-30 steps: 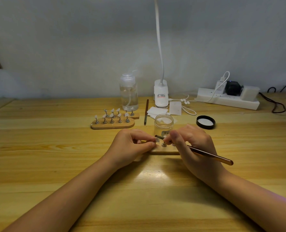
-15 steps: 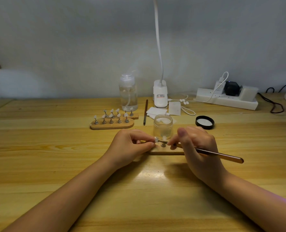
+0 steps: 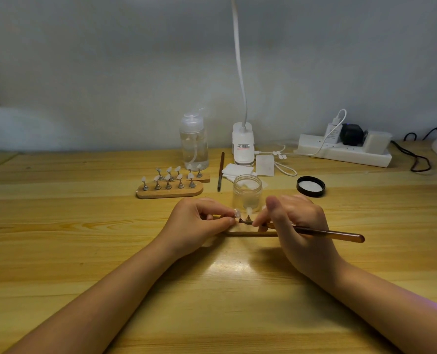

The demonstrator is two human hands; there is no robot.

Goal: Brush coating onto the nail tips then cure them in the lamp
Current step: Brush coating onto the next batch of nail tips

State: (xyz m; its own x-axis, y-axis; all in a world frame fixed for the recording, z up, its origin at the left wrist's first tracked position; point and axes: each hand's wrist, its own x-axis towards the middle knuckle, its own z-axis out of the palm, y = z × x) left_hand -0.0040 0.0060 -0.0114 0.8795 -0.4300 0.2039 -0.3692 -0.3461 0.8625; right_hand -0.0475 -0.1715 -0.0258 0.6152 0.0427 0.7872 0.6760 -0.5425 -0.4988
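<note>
Behind right hand, holder half hidden

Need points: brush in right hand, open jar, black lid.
brush (image 3: 327, 233), head view, on the handle behind the right hand.
open jar (image 3: 246, 192), head view, on its clear wall.
black lid (image 3: 311, 186), head view, on its pale inside.

Single head-worn wide-angle view, looking forward and down across wooden table toward wall. Left hand and right hand sit near centre frame, close; forearms enter from bottom edge. No second view.
</note>
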